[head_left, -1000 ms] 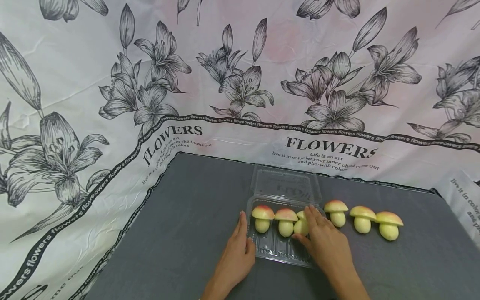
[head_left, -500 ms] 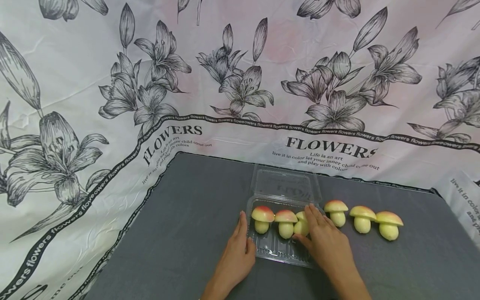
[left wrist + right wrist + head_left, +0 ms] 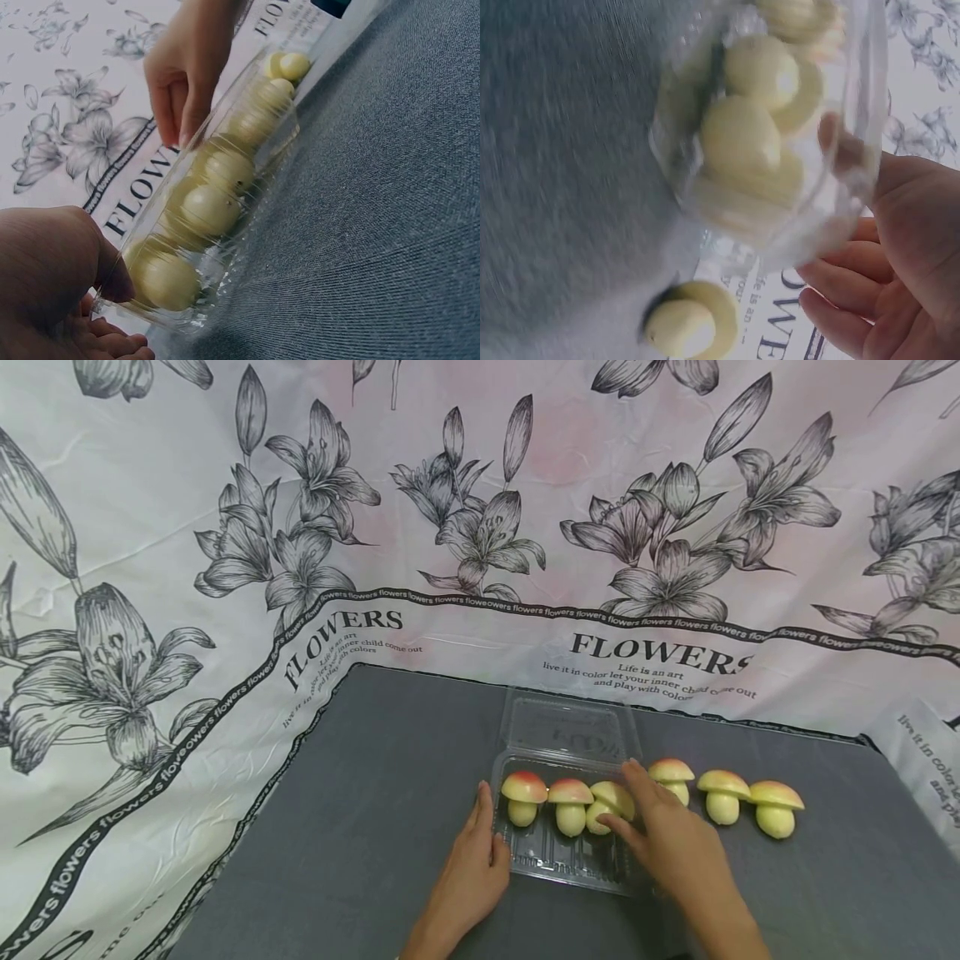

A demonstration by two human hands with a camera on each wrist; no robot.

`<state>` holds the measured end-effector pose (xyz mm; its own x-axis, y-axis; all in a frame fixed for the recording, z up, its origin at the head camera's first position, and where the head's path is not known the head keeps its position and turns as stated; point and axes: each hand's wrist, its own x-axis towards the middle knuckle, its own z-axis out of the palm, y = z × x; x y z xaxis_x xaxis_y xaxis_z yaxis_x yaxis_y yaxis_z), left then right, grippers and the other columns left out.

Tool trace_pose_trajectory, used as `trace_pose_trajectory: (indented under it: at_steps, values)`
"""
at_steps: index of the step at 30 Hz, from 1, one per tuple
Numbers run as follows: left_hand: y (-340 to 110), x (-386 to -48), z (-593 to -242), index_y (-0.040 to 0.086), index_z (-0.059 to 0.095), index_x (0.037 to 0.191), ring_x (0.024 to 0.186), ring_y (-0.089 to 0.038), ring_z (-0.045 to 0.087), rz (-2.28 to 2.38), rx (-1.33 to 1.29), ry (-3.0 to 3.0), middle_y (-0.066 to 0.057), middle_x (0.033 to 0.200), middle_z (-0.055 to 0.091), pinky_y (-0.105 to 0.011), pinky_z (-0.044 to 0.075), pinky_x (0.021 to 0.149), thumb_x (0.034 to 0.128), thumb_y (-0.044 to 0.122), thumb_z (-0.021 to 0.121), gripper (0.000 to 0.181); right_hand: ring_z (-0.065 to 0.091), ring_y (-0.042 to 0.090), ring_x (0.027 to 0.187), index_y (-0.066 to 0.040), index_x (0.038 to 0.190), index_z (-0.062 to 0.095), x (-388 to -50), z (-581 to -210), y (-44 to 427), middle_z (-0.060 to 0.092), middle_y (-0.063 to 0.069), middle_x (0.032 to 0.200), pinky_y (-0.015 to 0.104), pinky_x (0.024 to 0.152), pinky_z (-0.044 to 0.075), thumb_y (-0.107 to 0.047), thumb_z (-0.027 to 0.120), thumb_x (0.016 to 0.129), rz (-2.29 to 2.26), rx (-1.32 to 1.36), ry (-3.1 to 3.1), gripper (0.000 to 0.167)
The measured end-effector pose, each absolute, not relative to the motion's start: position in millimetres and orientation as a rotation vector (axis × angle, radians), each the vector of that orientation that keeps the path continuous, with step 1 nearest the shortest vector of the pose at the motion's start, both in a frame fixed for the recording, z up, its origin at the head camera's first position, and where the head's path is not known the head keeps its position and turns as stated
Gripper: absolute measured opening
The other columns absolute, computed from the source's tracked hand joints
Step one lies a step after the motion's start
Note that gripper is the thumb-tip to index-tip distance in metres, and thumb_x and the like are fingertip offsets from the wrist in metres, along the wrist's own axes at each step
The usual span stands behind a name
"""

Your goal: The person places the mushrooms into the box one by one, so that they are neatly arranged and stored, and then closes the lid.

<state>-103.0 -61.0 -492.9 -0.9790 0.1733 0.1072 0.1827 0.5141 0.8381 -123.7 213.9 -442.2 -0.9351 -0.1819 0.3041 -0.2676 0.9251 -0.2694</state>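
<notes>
Currently logging three mushroom-shaped pieces (image 3: 570,793) in a clear plastic box (image 3: 558,858)

Found the box right of centre, low in the head view, on a grey table (image 3: 360,827), with the lid (image 3: 564,727) laid back above it. Saw the box's right-hand piece (image 3: 611,795) tilted. Noted three more pieces (image 3: 723,806) in a row further right. Observed the left hand (image 3: 472,868) at lower centre, with nearly straight fingers resting along the box's left edge. Recorded the right hand (image 3: 675,843) at lower right of centre, thumb and fingers spread apart, gripping nothing; unable to tell any light contact.

From the head view, noted red-tinged caps; from the left wrist view, mainly pale stem ends with dark specks, through the box wall. From the blurred right wrist view, made out the gap between thumb and fingers, plus one loose piece at lower left.

Against half a second earlier, found the right hand shifted right, baring the tilted cap and partly hiding the nearest outside piece. Found the left hand practically unmoved.
</notes>
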Motion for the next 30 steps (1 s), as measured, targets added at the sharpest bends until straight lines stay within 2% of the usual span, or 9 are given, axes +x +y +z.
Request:
trace_pose_trajectory:
  at_steps: [8,12,14,16,18,20,23,27,30]
  values:
    - [-61.6,-103.6,-493.6,-0.001,0.011,0.168,0.125,-0.025,0.051,-1.495,-0.329,-2.728,-0.021,0.173,0.020,-0.041,0.042,0.096,0.1057,0.004,0.048,0.072,0.070,0.048,0.096,-0.007,0.155,0.051,-125.6,-435.8,230.9,0.057,0.022,0.151,0.052,0.053,0.051,-0.033,0.081,0.095,0.456,0.302,-2.765,0.072]
    - [-62.0,-104.3,-493.3,0.001,0.010,0.169,0.091,-0.013,0.058,-1.508,-0.329,-2.736,-0.020,0.173,0.019,-0.035,0.046,0.085,0.1058,0.004,0.048,0.073,0.069,0.034,0.073,-0.005,0.157,0.048,-126.0,-433.3,239.5,0.053,0.024,0.155,0.044,0.050,0.047,-0.028,0.081,0.095,0.478,0.278,-2.816,0.074]
    - [-62.3,-104.4,-493.2,0.001,0.009,0.169,0.069,-0.008,0.045,-1.512,-0.331,-2.740,-0.020,0.173,0.019,-0.033,0.046,0.078,0.1057,0.004,0.048,0.074,0.067,0.031,0.068,-0.005,0.159,0.046,-126.4,-432.4,243.7,0.051,0.025,0.156,0.042,0.050,0.046,-0.027,0.081,0.095,0.483,0.262,-2.833,0.076]
    - [-62.0,-104.3,-492.9,0.001,0.010,0.169,0.071,-0.008,0.049,-1.512,-0.330,-2.739,-0.020,0.173,0.019,-0.033,0.047,0.078,0.1056,0.004,0.048,0.074,0.066,0.029,0.066,-0.006,0.161,0.042,-127.2,-432.4,248.2,0.052,0.026,0.155,0.040,0.049,0.044,-0.026,0.082,0.094,0.481,0.256,-2.835,0.080]
    - [-61.6,-104.0,-492.6,0.000,0.010,0.168,0.096,-0.013,0.060,-1.502,-0.327,-2.738,-0.021,0.173,0.019,-0.037,0.047,0.088,0.1055,0.004,0.048,0.074,0.064,0.026,0.063,-0.007,0.163,0.040,-127.0,-432.8,253.0,0.053,0.027,0.154,0.038,0.048,0.042,-0.025,0.083,0.093,0.470,0.248,-2.837,0.084]
    - [-61.1,-103.6,-492.1,0.000,0.012,0.168,0.121,-0.020,0.053,-1.487,-0.322,-2.738,-0.021,0.173,0.020,-0.042,0.043,0.096,0.1055,0.005,0.049,0.073,0.063,0.024,0.062,-0.008,0.164,0.038,-127.3,-434.1,258.5,0.055,0.029,0.151,0.037,0.048,0.041,-0.023,0.084,0.092,0.454,0.251,-2.823,0.087]
    - [-61.4,-103.6,-491.4,0.001,0.010,0.169,0.096,-0.014,0.059,-1.509,-0.325,-2.743,-0.019,0.173,0.019,-0.039,0.046,0.089,0.1060,0.005,0.048,0.073,0.058,0.020,0.058,-0.009,0.165,0.035,-128.0,-435.3,267.5,0.054,0.029,0.152,0.037,0.048,0.040,-0.019,0.085,0.091,0.464,0.247,-2.821,0.091]
    - [-62.1,-104.1,-491.3,0.001,0.009,0.169,0.059,-0.005,0.034,-1.525,-0.334,-2.739,-0.020,0.173,0.018,-0.036,0.046,0.083,0.1061,0.005,0.048,0.074,0.069,0.044,0.090,-0.005,0.164,0.036,-128.3,-437.0,280.0,0.047,0.029,0.158,0.048,0.058,0.050,-0.012,0.086,0.088,0.486,0.262,-2.790,0.091]
    - [-61.9,-103.9,-491.7,0.001,0.010,0.169,0.060,-0.005,0.034,-1.514,-0.330,-2.736,-0.020,0.173,0.020,-0.038,0.046,0.086,0.1058,0.004,0.049,0.074,0.055,0.060,0.123,-0.003,0.163,0.038,-126.9,-439.9,288.3,0.042,0.029,0.161,0.063,0.074,0.053,-0.009,0.087,0.086,0.490,0.260,-2.771,0.091]
